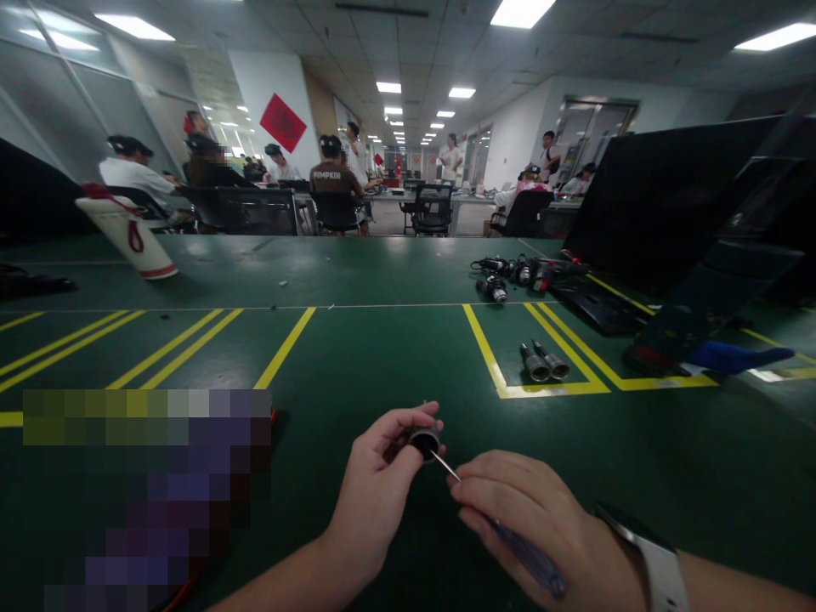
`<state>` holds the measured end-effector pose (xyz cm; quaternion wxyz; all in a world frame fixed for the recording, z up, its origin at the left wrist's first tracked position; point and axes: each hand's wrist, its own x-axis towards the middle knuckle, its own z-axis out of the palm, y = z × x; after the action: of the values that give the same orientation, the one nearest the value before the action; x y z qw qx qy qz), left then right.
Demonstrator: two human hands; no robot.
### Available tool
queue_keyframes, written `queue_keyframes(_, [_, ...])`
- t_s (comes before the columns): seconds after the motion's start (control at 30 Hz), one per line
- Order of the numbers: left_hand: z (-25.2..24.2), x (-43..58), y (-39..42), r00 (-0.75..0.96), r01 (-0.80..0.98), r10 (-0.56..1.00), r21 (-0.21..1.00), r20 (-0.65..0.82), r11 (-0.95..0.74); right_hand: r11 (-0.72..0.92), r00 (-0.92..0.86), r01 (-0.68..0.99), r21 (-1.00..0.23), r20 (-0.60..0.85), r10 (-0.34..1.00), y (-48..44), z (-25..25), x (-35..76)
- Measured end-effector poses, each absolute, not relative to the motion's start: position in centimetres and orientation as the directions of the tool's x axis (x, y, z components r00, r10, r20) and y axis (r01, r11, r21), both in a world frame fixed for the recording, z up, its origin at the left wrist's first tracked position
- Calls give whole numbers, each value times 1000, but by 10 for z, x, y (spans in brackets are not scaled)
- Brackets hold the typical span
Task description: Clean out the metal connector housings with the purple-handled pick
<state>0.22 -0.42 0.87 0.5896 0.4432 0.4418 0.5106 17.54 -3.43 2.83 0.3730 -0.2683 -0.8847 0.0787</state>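
Observation:
My left hand (382, 476) pinches a short metal socket (424, 440), its round open mouth facing toward me. In my right hand (535, 510) is a screwdriver (528, 557) with a see-through bluish-purple handle. Its thin shaft points up and left, and the end goes into the socket's mouth; the tip itself is hidden inside. Both hands hover low over the green table (306, 501). Two similar metal sockets with shanks (536, 364) lie side by side inside a yellow taped outline, beyond my right hand.
A blurred-out item (184, 501) lies left of my left arm. Dark tools with cables (526, 272) sit farther back on the right, near a dark upright cylinder (694, 297) and a blue cloth-like item (743, 355). A white tumbler (131, 234) stands back left. Several people sit beyond the table.

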Motion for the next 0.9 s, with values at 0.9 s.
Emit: queue_keyframes(0.9, [10,2,-5,52,-167,996,982,-78,86,763,-512,426,-486,565,646,-35,26,178])
